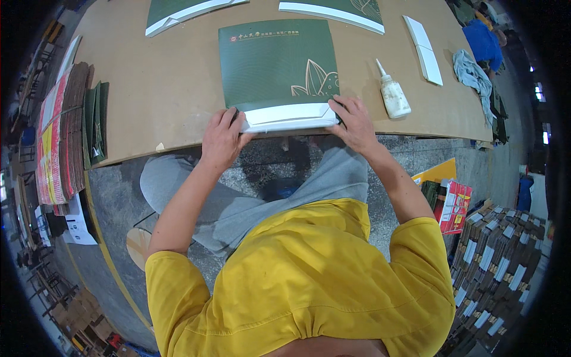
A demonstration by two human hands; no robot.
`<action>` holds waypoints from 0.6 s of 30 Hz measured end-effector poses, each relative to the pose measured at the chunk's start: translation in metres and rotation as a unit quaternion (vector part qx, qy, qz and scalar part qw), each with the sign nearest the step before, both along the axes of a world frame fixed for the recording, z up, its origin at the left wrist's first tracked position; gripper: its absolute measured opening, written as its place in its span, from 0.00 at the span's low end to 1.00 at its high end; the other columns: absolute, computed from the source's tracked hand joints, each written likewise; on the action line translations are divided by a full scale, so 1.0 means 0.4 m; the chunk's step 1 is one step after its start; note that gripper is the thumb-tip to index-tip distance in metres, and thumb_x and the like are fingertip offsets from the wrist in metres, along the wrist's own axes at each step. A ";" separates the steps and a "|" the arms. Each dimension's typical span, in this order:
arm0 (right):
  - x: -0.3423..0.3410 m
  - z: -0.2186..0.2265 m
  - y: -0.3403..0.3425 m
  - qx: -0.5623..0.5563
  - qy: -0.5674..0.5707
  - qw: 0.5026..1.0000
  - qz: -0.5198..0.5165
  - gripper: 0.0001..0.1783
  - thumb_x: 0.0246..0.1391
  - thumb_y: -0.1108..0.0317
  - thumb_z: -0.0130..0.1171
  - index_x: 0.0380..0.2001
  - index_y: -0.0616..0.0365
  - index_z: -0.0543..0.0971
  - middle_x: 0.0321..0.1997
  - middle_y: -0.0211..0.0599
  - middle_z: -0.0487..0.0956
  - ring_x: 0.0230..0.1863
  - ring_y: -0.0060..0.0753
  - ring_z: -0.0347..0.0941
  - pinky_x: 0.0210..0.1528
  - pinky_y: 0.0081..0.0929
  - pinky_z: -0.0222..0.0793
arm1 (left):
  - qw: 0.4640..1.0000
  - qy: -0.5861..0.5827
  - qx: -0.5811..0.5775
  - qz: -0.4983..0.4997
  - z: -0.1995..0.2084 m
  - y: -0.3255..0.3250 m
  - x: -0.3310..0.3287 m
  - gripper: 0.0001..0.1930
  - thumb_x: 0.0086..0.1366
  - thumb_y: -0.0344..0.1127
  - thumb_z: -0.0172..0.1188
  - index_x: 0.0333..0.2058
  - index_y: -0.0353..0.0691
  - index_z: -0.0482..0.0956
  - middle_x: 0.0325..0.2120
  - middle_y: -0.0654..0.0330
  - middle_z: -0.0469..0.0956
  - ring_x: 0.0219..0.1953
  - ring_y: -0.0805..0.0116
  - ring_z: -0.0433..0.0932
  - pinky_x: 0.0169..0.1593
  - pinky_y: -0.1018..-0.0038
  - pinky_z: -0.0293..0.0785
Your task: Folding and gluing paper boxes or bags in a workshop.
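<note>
A flat green paper bag (267, 68) with a gold leaf drawing lies before me, its white folded end along the table's near edge. My left hand (222, 138) grips the left corner of that end, fingers curled over it and thumb below. At the opposite corner, my right hand (355, 123) holds on the same way, fingertips on the green edge. The white flap (288, 115) is folded into a band between both hands. A glue bottle (394, 97) with a pointed nozzle stands or lies right of the bag; I cannot tell which.
More green bags with white ends (196, 12) lie at the table's far side. White folded strips (423, 50) and a grey-blue cloth (474, 77) are on the right. Wrapped brown bundles (62, 131) stand at the left edge. Stacked bundles (496, 262) cover the floor at lower right.
</note>
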State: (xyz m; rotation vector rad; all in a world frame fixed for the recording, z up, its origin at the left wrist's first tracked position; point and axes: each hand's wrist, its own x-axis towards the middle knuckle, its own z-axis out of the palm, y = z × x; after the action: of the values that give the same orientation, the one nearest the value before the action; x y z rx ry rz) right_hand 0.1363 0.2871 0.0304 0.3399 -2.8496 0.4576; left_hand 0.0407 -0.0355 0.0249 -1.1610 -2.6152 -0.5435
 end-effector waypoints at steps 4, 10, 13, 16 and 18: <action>-0.035 -0.009 -0.033 -0.084 0.021 0.992 -0.093 0.20 0.46 0.54 0.61 0.38 0.56 0.77 0.45 0.37 0.72 0.47 0.42 0.65 0.51 0.40 0.58 | 0.995 -0.013 0.082 0.058 0.006 0.052 -0.026 0.13 0.50 0.41 0.64 0.23 0.37 0.76 0.26 0.55 0.71 0.36 0.55 0.67 0.39 0.63 0.67; -0.054 -0.012 -0.060 -0.084 0.044 0.985 -0.147 0.18 0.47 0.49 0.59 0.31 0.52 0.78 0.38 0.29 0.72 0.42 0.39 0.65 0.43 0.37 0.57 | 0.988 -0.021 0.036 0.146 0.016 0.088 -0.028 0.18 0.49 0.46 0.65 0.24 0.35 0.75 0.28 0.54 0.71 0.35 0.54 0.67 0.40 0.63 0.67; -0.049 -0.004 -0.073 -0.064 0.045 0.984 -0.157 0.19 0.47 0.48 0.59 0.31 0.51 0.77 0.38 0.30 0.72 0.42 0.39 0.65 0.44 0.38 0.57 | 0.989 0.010 0.015 0.146 0.011 0.094 -0.016 0.19 0.48 0.48 0.64 0.24 0.35 0.75 0.29 0.54 0.71 0.35 0.54 0.67 0.40 0.63 0.67; -0.048 0.003 -0.083 -0.024 0.044 0.987 -0.152 0.20 0.46 0.47 0.59 0.32 0.52 0.77 0.38 0.31 0.72 0.42 0.39 0.65 0.43 0.37 0.57 | 0.989 -0.007 0.024 0.148 0.020 0.095 -0.007 0.19 0.48 0.48 0.63 0.24 0.36 0.75 0.28 0.53 0.71 0.35 0.54 0.67 0.39 0.62 0.67; -0.048 0.004 -0.088 -0.002 0.040 0.988 -0.150 0.20 0.46 0.47 0.60 0.33 0.52 0.77 0.39 0.31 0.72 0.42 0.39 0.65 0.43 0.37 0.58 | 0.988 -0.003 0.007 0.157 0.026 0.104 -0.004 0.19 0.47 0.49 0.64 0.24 0.36 0.75 0.28 0.53 0.71 0.35 0.54 0.67 0.39 0.62 0.67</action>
State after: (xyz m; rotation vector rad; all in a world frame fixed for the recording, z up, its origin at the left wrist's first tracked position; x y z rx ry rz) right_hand 0.1172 0.2518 0.0321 -0.0703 -2.7553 0.3808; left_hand 0.0389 0.0059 0.0351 -0.7211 -2.7199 -0.4979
